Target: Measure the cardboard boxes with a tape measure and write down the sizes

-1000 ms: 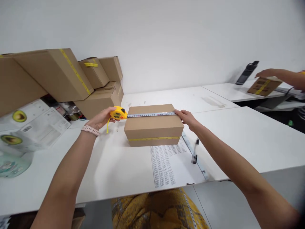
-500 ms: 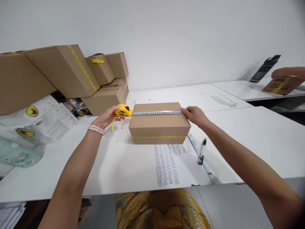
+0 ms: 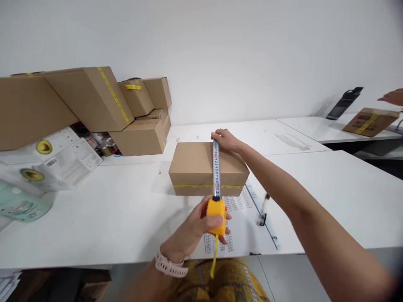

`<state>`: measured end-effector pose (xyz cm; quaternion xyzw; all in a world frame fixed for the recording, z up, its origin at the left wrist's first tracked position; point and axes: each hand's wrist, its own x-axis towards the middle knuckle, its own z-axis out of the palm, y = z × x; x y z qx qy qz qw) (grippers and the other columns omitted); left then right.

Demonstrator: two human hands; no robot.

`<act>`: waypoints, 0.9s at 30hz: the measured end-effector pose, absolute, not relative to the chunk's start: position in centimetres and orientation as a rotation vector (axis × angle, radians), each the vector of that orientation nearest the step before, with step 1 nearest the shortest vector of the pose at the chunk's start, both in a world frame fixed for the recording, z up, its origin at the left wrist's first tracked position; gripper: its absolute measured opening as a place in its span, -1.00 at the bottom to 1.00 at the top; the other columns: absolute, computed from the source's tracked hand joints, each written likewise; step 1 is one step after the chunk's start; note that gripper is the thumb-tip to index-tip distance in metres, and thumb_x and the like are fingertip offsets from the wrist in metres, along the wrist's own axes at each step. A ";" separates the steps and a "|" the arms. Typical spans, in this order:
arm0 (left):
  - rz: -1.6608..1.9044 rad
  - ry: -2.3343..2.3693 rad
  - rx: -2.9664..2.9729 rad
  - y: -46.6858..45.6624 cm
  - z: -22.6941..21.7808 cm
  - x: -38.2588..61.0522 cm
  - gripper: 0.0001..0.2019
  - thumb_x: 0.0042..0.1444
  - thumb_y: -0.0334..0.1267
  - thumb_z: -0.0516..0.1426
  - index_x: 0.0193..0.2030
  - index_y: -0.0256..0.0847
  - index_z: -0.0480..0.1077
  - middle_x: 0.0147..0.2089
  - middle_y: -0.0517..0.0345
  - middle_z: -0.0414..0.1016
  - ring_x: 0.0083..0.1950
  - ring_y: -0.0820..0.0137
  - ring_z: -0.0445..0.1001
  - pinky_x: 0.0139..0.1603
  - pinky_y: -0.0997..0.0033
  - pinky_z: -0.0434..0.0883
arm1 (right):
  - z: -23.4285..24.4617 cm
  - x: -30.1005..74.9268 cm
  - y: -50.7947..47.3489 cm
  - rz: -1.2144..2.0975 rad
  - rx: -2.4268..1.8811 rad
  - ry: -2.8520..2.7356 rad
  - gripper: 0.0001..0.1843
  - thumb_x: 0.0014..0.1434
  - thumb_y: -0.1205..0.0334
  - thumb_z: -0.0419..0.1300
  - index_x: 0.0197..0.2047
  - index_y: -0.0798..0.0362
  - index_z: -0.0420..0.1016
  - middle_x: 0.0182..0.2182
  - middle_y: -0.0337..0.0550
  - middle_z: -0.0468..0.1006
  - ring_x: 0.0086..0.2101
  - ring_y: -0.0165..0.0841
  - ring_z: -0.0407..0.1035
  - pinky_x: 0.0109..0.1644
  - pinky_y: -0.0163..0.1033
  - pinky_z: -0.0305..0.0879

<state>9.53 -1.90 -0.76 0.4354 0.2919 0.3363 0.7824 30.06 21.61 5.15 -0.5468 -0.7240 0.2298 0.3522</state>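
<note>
A closed cardboard box (image 3: 192, 161) with a yellow tape strip along its front sits on the white table in front of me. My left hand (image 3: 201, 224), with a pale pink band on the wrist, is closed around a yellow tape measure (image 3: 216, 216) just in front of the box. From its case the metal blade (image 3: 215, 167) runs across the box's short side to the far top edge. There my right hand (image 3: 226, 139) pinches the blade's end. A printed sheet (image 3: 239, 230) lies partly under the box, and a pen (image 3: 263, 212) rests on it.
Stacked cardboard boxes (image 3: 141, 136) stand at the left, by white avocado-print cartons (image 3: 63, 161) and a mint-green container (image 3: 23, 201). At the far right are a dark bottle (image 3: 344, 102), another taped box (image 3: 370, 121) and another person's hand (image 3: 393, 97).
The tape measure has turned from lying along the box's length to crossing its width. My left hand came toward me, my right moved to the far edge. The other person's hand left its box.
</note>
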 end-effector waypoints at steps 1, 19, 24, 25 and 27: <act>0.767 0.621 0.919 -1.7 -0.6 10.1 -0.48 0.01 0.01 0.40 0.02 -0.19 0.40 -0.06 -0.01 0.50 -0.26 0.34 0.58 -0.36 0.41 0.55 | 4.9 29.8 22.4 0.578 -1.468 -1.876 -0.66 0.39 0.17 0.06 -0.42 0.06 0.44 -0.30 -0.06 0.59 -0.29 -0.33 0.34 -0.10 -0.24 0.22; 0.863 0.645 0.754 -3.0 0.6 11.7 -0.52 0.05 0.10 0.33 0.00 -0.15 0.47 0.16 -0.12 0.44 -0.20 0.24 0.59 -0.42 0.38 0.56 | 3.6 30.2 23.1 0.750 -1.517 -1.985 -0.48 0.32 -0.08 0.22 -0.56 0.00 0.22 -0.53 -0.21 0.32 -0.42 -0.35 0.18 -0.21 -0.17 0.13; 0.920 0.680 0.854 -3.6 0.9 9.4 -0.48 0.05 0.07 0.34 0.09 -0.13 0.45 0.16 -0.12 0.47 -0.24 0.27 0.60 -0.42 0.37 0.59 | 3.6 31.5 23.3 0.707 -1.207 -1.694 -0.43 0.34 -0.31 0.08 -0.30 0.05 0.51 -0.29 -0.07 0.58 -0.23 -0.30 0.42 -0.05 -0.18 0.32; 0.986 0.716 0.901 -3.9 0.7 8.4 -0.43 0.02 0.06 0.37 0.13 -0.09 0.43 0.20 -0.11 0.45 -0.23 0.26 0.61 -0.40 0.34 0.61 | 3.5 32.2 22.9 0.652 -1.172 -1.579 -0.38 0.33 -0.37 0.04 -0.21 0.05 0.54 -0.26 -0.04 0.60 -0.19 -0.28 0.46 -0.04 -0.17 0.35; 1.185 0.842 1.017 -4.1 0.1 6.0 -0.32 -0.05 0.02 0.41 0.21 -0.02 0.37 0.34 -0.09 0.36 -0.19 0.25 0.62 -0.35 0.30 0.64 | 2.8 33.9 21.0 0.491 -1.192 -1.385 -0.28 0.31 -0.45 -0.03 -0.14 0.05 0.56 -0.29 -0.04 0.61 -0.19 -0.24 0.50 -0.06 -0.14 0.40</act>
